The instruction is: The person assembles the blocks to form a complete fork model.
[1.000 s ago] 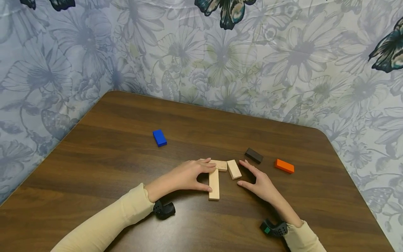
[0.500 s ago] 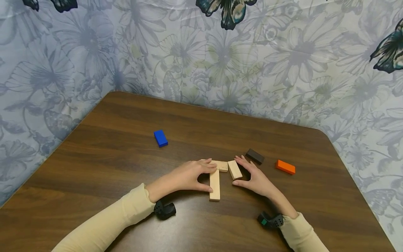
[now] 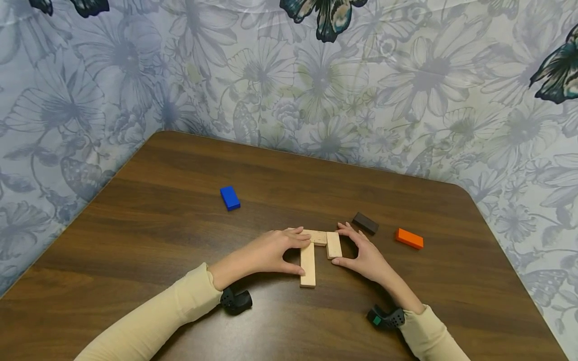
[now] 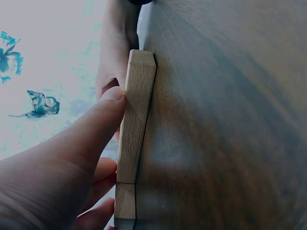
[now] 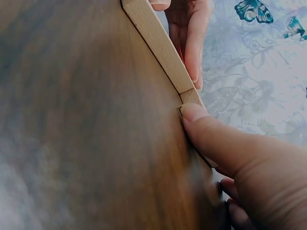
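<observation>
In the head view, a long pale wooden block [image 3: 308, 268] lies on the table with a crosswise wooden block [image 3: 318, 237] at its far end. My left hand [image 3: 273, 250] rests on these two, thumb [image 4: 113, 93] touching the long block's side and fingers extended over the far corner, hiding part of it. My right hand [image 3: 368, 258] pinches a short wooden block [image 3: 334, 246] between the thumb at its near end and fingers at its far end. That block stands against the crosswise block's right end, roughly parallel to the long one.
A dark brown block [image 3: 365, 223] lies just beyond my right fingers. Farther right is an orange block [image 3: 409, 238], and a blue block [image 3: 230, 198] sits far left. All are on the brown wooden table [image 3: 180, 175], which backs onto a floral cloth [image 3: 316, 85].
My right hand has moved left and taken hold of the short wooden block, turning it straighter and bringing it against the crosswise block. The left hand keeps its place.
</observation>
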Demonstrator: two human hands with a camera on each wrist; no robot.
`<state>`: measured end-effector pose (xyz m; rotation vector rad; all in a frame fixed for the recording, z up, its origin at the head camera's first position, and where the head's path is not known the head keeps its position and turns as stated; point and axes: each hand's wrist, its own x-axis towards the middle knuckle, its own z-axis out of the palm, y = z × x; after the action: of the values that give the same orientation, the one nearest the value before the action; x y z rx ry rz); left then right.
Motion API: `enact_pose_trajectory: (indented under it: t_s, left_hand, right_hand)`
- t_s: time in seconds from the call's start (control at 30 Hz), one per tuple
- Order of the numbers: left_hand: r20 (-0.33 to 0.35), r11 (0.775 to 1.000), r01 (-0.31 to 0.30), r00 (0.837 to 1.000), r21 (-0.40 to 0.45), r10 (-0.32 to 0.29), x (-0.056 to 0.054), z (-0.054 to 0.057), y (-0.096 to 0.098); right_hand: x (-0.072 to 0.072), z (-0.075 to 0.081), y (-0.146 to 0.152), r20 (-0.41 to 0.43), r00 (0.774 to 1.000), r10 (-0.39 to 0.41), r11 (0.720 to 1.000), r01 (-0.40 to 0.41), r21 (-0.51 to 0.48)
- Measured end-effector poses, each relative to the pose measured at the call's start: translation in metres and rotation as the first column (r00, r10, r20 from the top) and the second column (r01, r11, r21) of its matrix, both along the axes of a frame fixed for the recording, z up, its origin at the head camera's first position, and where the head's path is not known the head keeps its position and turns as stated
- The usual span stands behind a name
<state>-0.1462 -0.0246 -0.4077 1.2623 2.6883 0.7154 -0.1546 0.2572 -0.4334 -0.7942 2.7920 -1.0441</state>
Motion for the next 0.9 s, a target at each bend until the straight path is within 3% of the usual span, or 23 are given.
enact_pose_trajectory:
  t_s: [0.33,0.57,0.9]
  left_hand:
    - [-0.001,1.000,0.000,1.000,-0.002,0.000,-0.0004,0.0004,0.0005]
    - [0.002,1.000,-0.004,1.000,-0.002,0.004,-0.0004,0.0005,0.0002]
    - [0.007,1.000,-0.010,1.000,-0.014,0.010,-0.0004,0.0008,0.0004]
  right_hand:
    - [0.0033,0.0022,0.0028,0.029,0.999,-0.046,0.998,0.044,0.042]
    - [0.0018,0.0001,0.0028,0.009,1.000,-0.028,0.999,0.028,-0.037]
    - [0.0013,0.0028,0.0021,0.007,0.999,-0.040,0.997,0.041,-0.067]
